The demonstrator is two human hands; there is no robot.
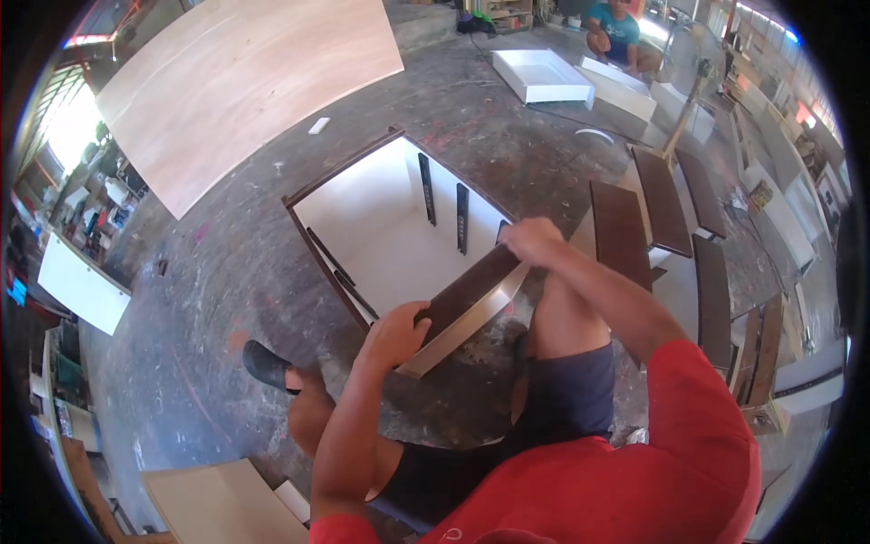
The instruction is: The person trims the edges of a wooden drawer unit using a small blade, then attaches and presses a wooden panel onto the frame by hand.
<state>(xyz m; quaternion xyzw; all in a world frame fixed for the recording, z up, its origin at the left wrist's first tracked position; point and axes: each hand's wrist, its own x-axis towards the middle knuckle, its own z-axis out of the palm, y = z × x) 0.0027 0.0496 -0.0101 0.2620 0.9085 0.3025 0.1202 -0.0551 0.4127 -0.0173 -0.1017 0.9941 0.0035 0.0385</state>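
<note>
You hold a brown-faced drawer [473, 288] at the near side of the open white cabinet [376, 213].
Your left hand [396, 335] grips the drawer's near end, your right hand [533, 241] its far end; black runners [462, 218] line the cabinet's inner walls, brown panels [621, 231] sit to its right, a plywood sheet [254, 91] beyond it.

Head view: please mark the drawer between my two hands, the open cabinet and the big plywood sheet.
Drawer [473, 288]: head view, on its brown front panel.
Open cabinet [403, 243]: head view, on its white inside.
Plywood sheet [249, 95]: head view, middle of its broad face.
</note>
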